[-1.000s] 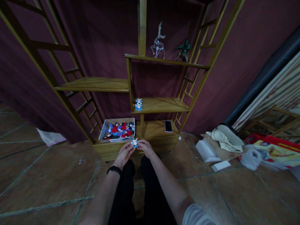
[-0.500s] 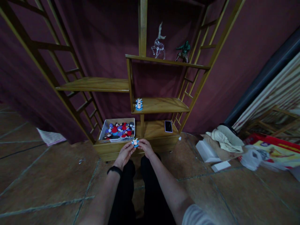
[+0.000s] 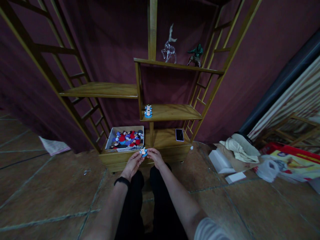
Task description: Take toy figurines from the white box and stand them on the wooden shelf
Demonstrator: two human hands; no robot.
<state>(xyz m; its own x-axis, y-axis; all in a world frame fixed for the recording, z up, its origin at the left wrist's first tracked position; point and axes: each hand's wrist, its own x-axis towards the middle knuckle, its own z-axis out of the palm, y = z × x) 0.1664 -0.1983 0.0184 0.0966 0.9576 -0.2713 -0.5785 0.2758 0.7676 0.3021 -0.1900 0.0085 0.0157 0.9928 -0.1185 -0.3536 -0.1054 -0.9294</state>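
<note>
Figurine, blue-white with rounded contours, is held between my left hand and right hand, both clamped on its opposite sides, below the grained wooden shelf.

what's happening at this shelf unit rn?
A person's left hand and right hand hold a small blue-and-white figurine between them, in front of the lower cabinet. Similar blue-based figures stand at the left end of the middle shelf. Just beyond the left hand, an open box holds a jumble of red, purple and dark pieces. A dark-screened device lies on the cabinet top, to the right.
</note>
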